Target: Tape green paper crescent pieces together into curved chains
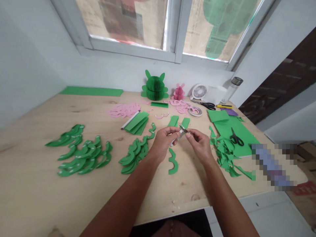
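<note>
Above the middle of the table, my left hand (166, 140) pinches a narrow white strip (173, 141) that looks like tape. Close to it on the right, my right hand (199, 144) is closed on a small dark metal tool (183, 128) with narrow tips, perhaps small snips; its grip is hidden by the fingers. The tool's tips meet or cross the strip's upper end. On the table below the hands lies one wavy green paper cutout (173, 162). Behind them are two folded green paper pieces (173, 121). A pile of wavy green cutouts (134, 156) lies left of my left forearm.
More green cutouts with white tape bits (86, 154) spread leftward. Green scraps (224, 153), black scissors (236, 137) and green sheets (243, 135) lie right. Behind are pink cutouts (125, 110), a tape roll (195, 111), a green honeycomb paper figure (155, 88) and a fan (199, 91).
</note>
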Demonstrator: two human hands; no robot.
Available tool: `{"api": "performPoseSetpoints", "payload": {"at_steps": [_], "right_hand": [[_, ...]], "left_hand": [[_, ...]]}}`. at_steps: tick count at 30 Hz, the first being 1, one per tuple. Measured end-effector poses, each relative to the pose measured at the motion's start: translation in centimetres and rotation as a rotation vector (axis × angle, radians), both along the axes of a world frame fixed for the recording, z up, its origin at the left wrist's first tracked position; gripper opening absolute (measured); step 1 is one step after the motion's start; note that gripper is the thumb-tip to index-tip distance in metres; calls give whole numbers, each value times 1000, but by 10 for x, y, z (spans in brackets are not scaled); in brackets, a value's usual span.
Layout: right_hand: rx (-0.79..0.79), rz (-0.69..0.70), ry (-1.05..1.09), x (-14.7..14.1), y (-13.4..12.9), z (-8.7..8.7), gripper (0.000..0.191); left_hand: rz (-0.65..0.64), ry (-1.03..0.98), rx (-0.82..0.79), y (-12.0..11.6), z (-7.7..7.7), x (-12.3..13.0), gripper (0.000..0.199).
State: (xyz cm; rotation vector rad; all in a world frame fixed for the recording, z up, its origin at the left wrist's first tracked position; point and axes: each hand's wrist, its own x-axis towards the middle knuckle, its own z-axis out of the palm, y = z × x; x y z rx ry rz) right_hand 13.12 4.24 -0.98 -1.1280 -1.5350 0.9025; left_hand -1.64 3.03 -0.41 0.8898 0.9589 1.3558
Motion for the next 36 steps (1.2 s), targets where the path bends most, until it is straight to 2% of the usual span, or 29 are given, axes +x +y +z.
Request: {"api": "performPoseSetpoints", "payload": {"at_steps": [16, 22, 28, 36], "right_hand": [[17, -33, -28, 1, 0, -1, 30], [17, 17, -37, -1, 1, -2, 30], [31, -6, -17, 1, 2, -3, 31], [20, 7, -63, 0, 0, 1, 31]], "left_hand": [[-9, -6, -5, 1, 0, 0, 18], [12, -16, -10, 0, 1, -1, 18], [-7, -13, -18, 1, 0, -1, 17], [19, -39, 38, 0, 0, -1, 17]]}}
